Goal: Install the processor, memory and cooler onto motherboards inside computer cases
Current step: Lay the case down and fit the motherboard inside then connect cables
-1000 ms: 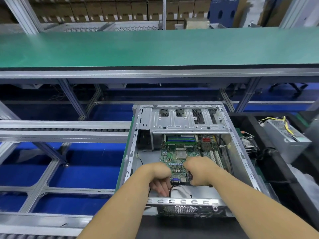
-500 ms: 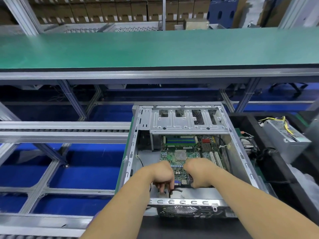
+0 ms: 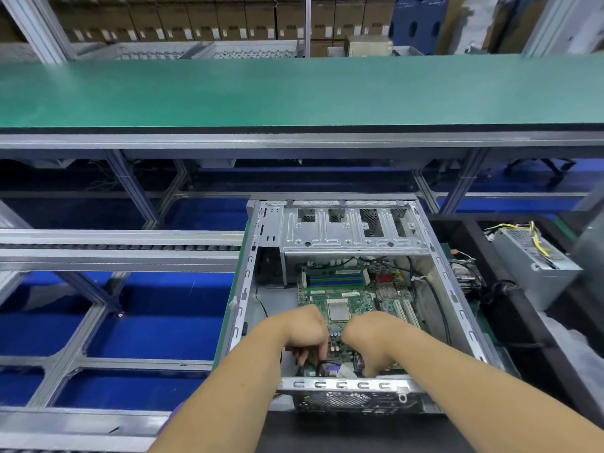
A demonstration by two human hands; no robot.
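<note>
Both our hands are down in the case (image 3: 340,243), at the board's (image 3: 356,299) near edge. Left hand (image 3: 305,333) curls on a black cable (image 3: 322,366), probably routing it clear. Right hand (image 3: 371,341) curled; grip hidden, can't tell. CPU (image 3: 337,310) sits just beyond both, uncovered, no cooler yet.

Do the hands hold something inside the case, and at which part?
Left hand curls round a black cable near its looped end; the right hand's grip is hidden.
</note>
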